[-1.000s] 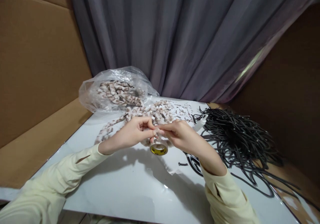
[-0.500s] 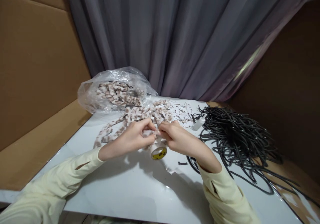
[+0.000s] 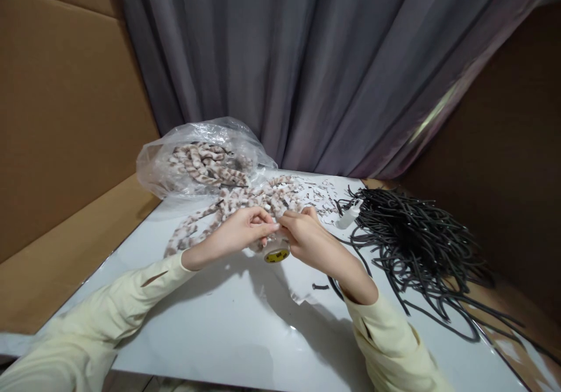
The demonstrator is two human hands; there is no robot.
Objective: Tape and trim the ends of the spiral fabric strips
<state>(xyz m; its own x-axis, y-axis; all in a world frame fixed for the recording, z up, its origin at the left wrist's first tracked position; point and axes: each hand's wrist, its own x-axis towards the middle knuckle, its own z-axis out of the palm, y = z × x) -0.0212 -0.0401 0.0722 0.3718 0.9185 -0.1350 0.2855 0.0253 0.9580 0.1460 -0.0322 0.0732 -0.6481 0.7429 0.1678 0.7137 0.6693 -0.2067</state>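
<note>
My left hand [image 3: 241, 228] and my right hand [image 3: 307, 234] meet over a tape roll [image 3: 277, 255] with a yellow inner core. Thumb and fingers of my left hand are pinched, but what lies between them is too small to make out. The right hand's fingers are bent and pressed together beside the roll; whatever they grip is hidden. Behind both hands lies a pile of fluffy brown-and-white strips [image 3: 236, 198], some of it hidden by the hands.
A clear plastic bag [image 3: 153, 167] of similar strips stands at the back left. Right of the hands are a small white bottle [image 3: 348, 215] and a heap of black cords [image 3: 416, 246]. Scraps [image 3: 322, 196] lie behind. Cardboard [image 3: 70, 117] walls both sides of the white table [image 3: 197, 333].
The tape roll has risen slightly and tilted, showing less of its core. My left hand has shifted a little right, its thumb now closer to the right hand.
</note>
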